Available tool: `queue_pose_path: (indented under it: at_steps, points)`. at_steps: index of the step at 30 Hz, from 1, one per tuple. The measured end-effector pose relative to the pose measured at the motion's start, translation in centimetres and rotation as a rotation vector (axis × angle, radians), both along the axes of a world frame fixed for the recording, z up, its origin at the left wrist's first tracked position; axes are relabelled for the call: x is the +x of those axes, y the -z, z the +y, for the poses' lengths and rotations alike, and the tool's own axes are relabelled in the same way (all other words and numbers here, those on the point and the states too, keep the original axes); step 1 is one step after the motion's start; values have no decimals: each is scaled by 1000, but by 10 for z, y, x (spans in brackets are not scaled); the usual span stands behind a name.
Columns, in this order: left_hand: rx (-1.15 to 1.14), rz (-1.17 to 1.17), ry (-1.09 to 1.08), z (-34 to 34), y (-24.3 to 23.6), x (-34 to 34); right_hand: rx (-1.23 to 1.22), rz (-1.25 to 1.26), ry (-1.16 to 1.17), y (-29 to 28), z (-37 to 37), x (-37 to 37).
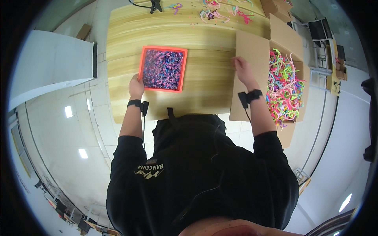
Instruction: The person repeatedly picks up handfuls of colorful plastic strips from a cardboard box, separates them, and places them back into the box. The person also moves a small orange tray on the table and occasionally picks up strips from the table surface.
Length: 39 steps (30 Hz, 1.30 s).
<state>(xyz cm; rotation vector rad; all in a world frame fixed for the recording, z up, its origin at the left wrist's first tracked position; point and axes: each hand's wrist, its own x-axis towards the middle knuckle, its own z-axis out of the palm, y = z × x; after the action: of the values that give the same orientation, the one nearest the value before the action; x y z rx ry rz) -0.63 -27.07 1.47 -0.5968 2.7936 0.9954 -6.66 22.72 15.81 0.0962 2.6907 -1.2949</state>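
A square orange tray [183,69] full of small pink, blue and purple beads lies on the wooden table [204,35]. My left hand [136,86] holds the tray at its near left corner. My right hand [242,70] rests on the left flap of an open cardboard box [252,51] at the table's right edge, fingers curled at the flap's edge. The box holds a heap of bright pink, green and yellow pipe cleaners [284,86]. Both wrists wear black bands with cables.
Loose pipe cleaners [220,13] lie scattered at the table's far edge beside a black stand [156,5]. More cardboard boxes [277,8] sit at the far right. A white cabinet [51,63] stands left of the table. Chairs and shelves lie to the right.
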Motion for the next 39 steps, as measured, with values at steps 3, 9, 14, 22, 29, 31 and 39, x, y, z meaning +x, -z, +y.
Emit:
queue_pose_path:
  at_steps: [3, 9, 14, 22, 29, 31, 39]
  points:
    - [77, 33, 49, -4, 5, 6, 149, -11, 20, 34, -29, -48]
    - [171, -1, -32, 15, -9, 34, 210, 156, -30, 107, -47, -209]
    - [214, -17, -161, 25, -12, 37, 404, 187, -62, 146, -56, -304]
    - [270, -21, -282, 31, -5, 42, 586, 32, -227, 162, -57, -337]
    - [319, -1, -232, 24, 0, 45, 475, 182, -134, 152, -44, -339]
    - [340, 4, -248, 24, 0, 46, 384, 245, -89, 146, -40, -338]
    - [370, 16, -242, 22, 3, 47, 348, 137, 129, 141, -17, -349]
